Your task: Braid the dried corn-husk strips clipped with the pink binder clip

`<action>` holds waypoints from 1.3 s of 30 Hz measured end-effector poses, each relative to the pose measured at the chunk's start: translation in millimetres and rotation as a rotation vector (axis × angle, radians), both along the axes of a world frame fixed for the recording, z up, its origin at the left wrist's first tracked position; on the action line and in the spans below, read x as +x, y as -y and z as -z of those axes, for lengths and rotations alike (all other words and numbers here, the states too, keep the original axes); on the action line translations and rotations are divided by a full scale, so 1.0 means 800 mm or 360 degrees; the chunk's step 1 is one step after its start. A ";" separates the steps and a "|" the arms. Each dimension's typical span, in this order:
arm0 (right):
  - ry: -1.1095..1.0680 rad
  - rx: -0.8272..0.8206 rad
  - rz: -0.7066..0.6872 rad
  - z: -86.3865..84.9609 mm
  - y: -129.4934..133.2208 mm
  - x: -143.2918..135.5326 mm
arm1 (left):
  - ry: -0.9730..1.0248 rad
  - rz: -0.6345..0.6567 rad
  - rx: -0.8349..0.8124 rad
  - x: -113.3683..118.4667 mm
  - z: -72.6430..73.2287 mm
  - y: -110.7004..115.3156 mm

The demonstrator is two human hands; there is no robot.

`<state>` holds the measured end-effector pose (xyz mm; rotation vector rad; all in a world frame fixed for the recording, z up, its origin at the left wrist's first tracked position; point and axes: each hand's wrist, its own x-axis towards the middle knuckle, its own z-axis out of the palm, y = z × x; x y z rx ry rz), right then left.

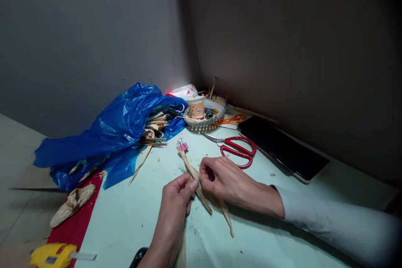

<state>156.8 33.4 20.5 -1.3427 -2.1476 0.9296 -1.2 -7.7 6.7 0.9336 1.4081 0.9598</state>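
Both hands meet over a braid of tan dried-leaf strips (190,168) lying on the pale green table (132,213). My left hand (176,205) pinches the strips between thumb and forefinger. My right hand (221,180) grips the same strips just to the right, fingers curled. A pink binder clip (182,147) clamps the far end of the braid. Loose strip ends (226,214) trail toward me below my right hand.
Red-handled scissors (236,148) lie behind my right hand. A blue plastic bag (109,132) spilling dried strips sits at the left, a woven basket (216,116) with a paper cup (196,106) behind. A dark phone (282,146) lies right; a yellow glue gun (53,255) near left.
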 end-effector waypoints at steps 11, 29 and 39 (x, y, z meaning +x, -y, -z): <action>-0.0069 0.0003 -0.0069 0.004 0.005 0.000 | 0.0034 -0.0025 0.0005 -0.001 0.000 0.001; -0.0368 -0.0054 -0.0164 -0.015 0.004 0.003 | -0.0039 -0.0033 0.0073 -0.001 0.007 -0.006; -0.1552 -0.0548 -0.0312 -0.077 0.014 0.063 | -0.0024 -0.0078 0.0119 -0.012 0.040 -0.016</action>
